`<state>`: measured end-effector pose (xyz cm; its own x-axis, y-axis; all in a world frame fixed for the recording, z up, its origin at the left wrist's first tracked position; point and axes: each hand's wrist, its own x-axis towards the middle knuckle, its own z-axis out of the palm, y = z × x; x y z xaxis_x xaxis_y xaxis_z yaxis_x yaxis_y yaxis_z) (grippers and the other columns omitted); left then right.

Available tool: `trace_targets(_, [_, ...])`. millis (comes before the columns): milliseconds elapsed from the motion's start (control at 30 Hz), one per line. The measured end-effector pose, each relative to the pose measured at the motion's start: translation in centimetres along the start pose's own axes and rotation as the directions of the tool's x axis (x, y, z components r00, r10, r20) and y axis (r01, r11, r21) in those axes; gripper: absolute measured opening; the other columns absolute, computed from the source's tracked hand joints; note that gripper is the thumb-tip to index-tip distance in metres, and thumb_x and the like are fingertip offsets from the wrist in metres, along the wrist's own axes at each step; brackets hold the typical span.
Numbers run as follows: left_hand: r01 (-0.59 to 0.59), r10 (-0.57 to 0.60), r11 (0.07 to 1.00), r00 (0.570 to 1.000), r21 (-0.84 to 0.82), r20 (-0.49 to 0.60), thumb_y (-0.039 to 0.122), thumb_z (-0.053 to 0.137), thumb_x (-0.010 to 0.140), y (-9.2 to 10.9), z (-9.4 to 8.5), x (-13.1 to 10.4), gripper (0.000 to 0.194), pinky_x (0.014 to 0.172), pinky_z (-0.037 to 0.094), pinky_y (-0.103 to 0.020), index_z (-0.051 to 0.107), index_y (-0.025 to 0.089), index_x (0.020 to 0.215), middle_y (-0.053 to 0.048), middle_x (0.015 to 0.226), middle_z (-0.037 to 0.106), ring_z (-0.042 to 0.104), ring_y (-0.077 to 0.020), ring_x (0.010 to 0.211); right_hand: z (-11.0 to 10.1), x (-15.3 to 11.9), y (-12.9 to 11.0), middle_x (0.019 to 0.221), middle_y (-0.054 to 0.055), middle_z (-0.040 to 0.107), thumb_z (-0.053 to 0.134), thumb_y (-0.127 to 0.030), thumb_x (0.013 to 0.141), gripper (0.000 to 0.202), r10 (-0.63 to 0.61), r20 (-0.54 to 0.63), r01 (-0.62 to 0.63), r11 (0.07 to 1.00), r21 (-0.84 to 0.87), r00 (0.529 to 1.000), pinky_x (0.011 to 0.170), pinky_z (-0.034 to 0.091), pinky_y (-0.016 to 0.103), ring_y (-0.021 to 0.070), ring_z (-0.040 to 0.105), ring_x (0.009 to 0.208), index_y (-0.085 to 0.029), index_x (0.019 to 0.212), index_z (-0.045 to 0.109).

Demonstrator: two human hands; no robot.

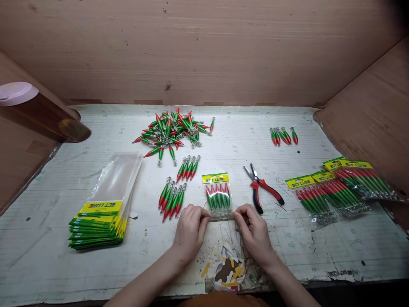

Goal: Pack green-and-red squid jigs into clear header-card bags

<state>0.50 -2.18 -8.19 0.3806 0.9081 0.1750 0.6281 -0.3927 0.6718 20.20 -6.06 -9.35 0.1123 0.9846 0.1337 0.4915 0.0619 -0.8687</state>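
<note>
A clear bag of fishing lures with a yellow and green header lies on the table in front of me. Several red and green lures sit side by side inside it, red ends toward the header. My left hand pinches the bag's near left corner between thumb and fingers. At the near right corner, my right hand grips the plastic the same way. Left of the bag are two small groups of loose lures, one behind the other. Pliers with red and black handles lie to the right, jaws apart.
Behind is a heap of loose lures. A stack of header bags lies at left, and filled lure packs overlap at right. Several lures lie back right. A pink-lidded bottle stands far left. Cardboard walls enclose the table.
</note>
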Motion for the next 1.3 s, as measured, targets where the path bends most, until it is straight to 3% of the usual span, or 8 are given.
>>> trace_targets(167, [0.136, -0.134, 0.990, 0.990, 0.048, -0.042, 0.016, 0.047, 0.091, 1.1, 0.4, -0.1, 0.016, 0.063, 0.042, -0.031, 0.054, 0.020, 0.077, -0.002, 0.073, 0.061, 0.055, -0.0187, 0.070, 1.0, 0.0, -0.4, 0.076, 0.002, 0.053, 0.046, -0.026, 0.097, 0.018, 0.043, -0.095, -0.048, 0.997, -0.058, 0.995, 0.059, 0.042, 0.029, 0.0176, 0.051, 0.068, -0.021, 0.082, 0.051])
trace_targets(500, [0.224, -0.162, 0.947, 0.952, 0.230, -0.260, 0.011, 0.050, 0.083, 2.0, 2.5, 0.1, 0.017, 0.060, 0.039, -0.031, 0.047, 0.021, 0.069, 0.000, 0.061, 0.056, 0.052, -0.0189, 0.060, 2.4, 0.7, -0.6, 0.069, 0.002, 0.053, 0.046, -0.027, 0.095, 0.019, 0.054, -0.200, -0.101, 0.967, -0.235, 0.978, 0.059, 0.040, 0.031, 0.0195, 0.051, 0.064, -0.023, 0.077, 0.045])
trace_targets(733, [0.281, -0.209, 0.922, 0.940, 0.266, -0.271, 0.011, 0.055, 0.075, 1.7, 2.8, 0.8, 0.017, 0.058, 0.039, -0.032, 0.044, 0.022, 0.068, 0.002, 0.057, 0.056, 0.055, -0.0197, 0.057, 2.6, 1.6, -1.0, 0.060, -0.001, 0.049, 0.046, -0.027, 0.091, 0.022, 0.067, -0.192, -0.130, 0.931, -0.340, 0.979, 0.052, 0.033, 0.029, 0.0182, 0.049, 0.054, -0.024, 0.070, 0.038])
trace_targets(900, [0.294, -0.220, 0.911, 0.939, 0.287, -0.264, 0.009, 0.052, 0.074, 1.9, 2.6, 1.2, 0.017, 0.058, 0.040, -0.031, 0.050, 0.021, 0.085, 0.003, 0.059, 0.056, 0.057, -0.0197, 0.057, 2.4, 2.1, -0.7, 0.054, -0.003, 0.049, 0.050, -0.024, 0.088, 0.021, 0.073, -0.189, -0.139, 0.921, -0.365, 0.979, 0.048, 0.030, 0.027, 0.0162, 0.048, 0.046, -0.024, 0.070, 0.039])
trace_targets(1067, [0.225, -0.148, 0.909, 0.961, 0.352, -0.233, 0.005, 0.047, 0.077, 2.2, 1.6, 1.0, 0.021, 0.055, 0.044, -0.031, 0.055, 0.019, 0.090, -0.004, 0.075, 0.061, 0.060, -0.0204, 0.064, 1.6, 2.8, -0.5, 0.067, 0.001, 0.055, 0.050, -0.024, 0.090, 0.016, 0.000, -0.180, -0.066, 0.931, -0.360, 0.984, 0.050, 0.037, 0.028, 0.0180, 0.053, 0.056, -0.023, 0.074, 0.048])
trace_targets(1133, [0.092, -0.001, 0.909, 0.976, 0.408, -0.218, 0.002, 0.043, 0.079, 2.4, 1.4, 0.7, 0.034, 0.068, 0.051, -0.036, 0.058, 0.017, 0.106, -0.011, 0.097, 0.065, 0.064, -0.0243, 0.085, 1.3, 2.6, -0.4, 0.079, 0.005, 0.057, 0.044, -0.023, 0.094, 0.016, -0.056, -0.166, -0.005, 0.939, -0.344, 0.985, 0.057, 0.044, 0.029, 0.0192, 0.057, 0.066, -0.021, 0.083, 0.056])
trace_targets(1200, [-0.090, 0.160, 0.882, 0.980, 0.462, -0.116, 0.003, 0.043, 0.081, 2.3, 1.6, 0.3, 0.048, 0.091, 0.048, -0.044, 0.051, 0.017, 0.127, -0.014, 0.125, 0.061, 0.057, -0.0279, 0.115, 1.2, 2.1, -0.3, 0.081, 0.006, 0.057, 0.041, -0.023, 0.096, 0.022, -0.116, -0.104, 0.074, 0.937, -0.343, 0.988, 0.061, 0.046, 0.030, 0.0192, 0.058, 0.069, -0.020, 0.099, 0.063])
trace_targets(1300, [-0.191, 0.206, 0.820, 0.978, 0.539, 0.033, 0.017, 0.048, 0.086, 1.8, 2.4, -0.5, 0.057, 0.106, 0.039, -0.049, 0.038, 0.015, 0.142, -0.014, 0.144, 0.049, 0.041, -0.0306, 0.135, 1.2, 1.4, 0.2, 0.079, 0.006, 0.057, 0.044, -0.024, 0.097, 0.030, -0.155, -0.036, 0.131, 0.918, -0.375, 0.987, 0.061, 0.046, 0.032, 0.0215, 0.056, 0.070, -0.020, 0.118, 0.064])
